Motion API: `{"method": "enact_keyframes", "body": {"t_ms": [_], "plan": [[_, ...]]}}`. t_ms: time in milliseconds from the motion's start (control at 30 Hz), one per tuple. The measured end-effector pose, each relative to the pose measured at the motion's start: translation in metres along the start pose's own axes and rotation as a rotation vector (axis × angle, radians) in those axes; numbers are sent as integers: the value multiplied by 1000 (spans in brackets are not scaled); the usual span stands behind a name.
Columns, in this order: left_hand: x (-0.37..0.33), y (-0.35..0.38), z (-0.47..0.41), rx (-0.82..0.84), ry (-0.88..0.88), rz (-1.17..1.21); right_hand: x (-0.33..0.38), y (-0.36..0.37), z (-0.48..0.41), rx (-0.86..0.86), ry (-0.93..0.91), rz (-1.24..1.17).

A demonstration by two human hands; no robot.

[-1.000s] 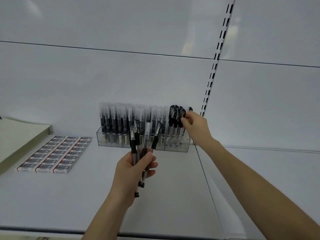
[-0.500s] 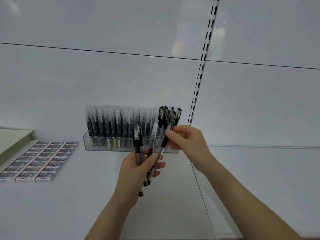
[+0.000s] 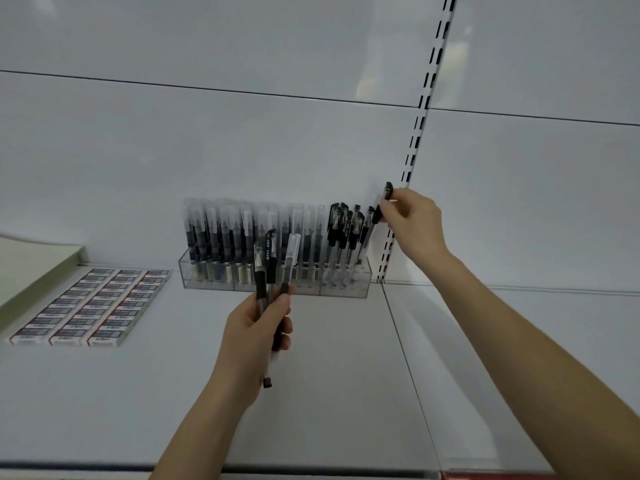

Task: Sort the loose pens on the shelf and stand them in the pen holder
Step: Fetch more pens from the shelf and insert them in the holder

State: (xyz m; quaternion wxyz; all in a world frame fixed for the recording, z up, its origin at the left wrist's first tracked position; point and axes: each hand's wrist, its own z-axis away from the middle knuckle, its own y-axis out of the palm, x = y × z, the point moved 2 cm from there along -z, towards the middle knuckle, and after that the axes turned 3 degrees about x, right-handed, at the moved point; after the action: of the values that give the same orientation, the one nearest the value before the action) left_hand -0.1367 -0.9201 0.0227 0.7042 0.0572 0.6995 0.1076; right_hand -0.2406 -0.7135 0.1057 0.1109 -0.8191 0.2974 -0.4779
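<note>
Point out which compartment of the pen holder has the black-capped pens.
The rightmost compartment, nearest the right hand; the rest hold frosted-capped pens.

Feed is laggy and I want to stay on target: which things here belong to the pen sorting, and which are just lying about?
Job: clear pen holder; loose pens gripped in the left hand; black-capped pen pinched by the right hand at the holder's right end.
Lying about: eraser boxes; pale board at far left; slotted upright.

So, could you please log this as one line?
right hand: pinches black-capped pen at pen holder right end | left hand: grips pen bundle
</note>
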Motion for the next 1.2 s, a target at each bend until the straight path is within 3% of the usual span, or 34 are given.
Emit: {"method": "enact_keyframes", "body": {"t_ms": [300, 433, 533, 700, 967, 1200], "plan": [[0, -3, 3, -14, 50, -17, -28, 28, 9, 162, 88, 107], [0, -3, 4, 1, 55, -4, -26, 19, 19, 32, 142, -7], [-1, 2, 3, 22, 54, 9, -10, 11, 42, -101, 113, -226], [1, 14, 4, 91, 48, -1, 18, 24, 75, 227, 119, -371], [7, 9, 7, 87, 37, -10, 28, 36, 77, 302, 207, -509], [8, -31, 9, -126, 30, -57, 39, 45, 31, 78, 146, -508]]}}
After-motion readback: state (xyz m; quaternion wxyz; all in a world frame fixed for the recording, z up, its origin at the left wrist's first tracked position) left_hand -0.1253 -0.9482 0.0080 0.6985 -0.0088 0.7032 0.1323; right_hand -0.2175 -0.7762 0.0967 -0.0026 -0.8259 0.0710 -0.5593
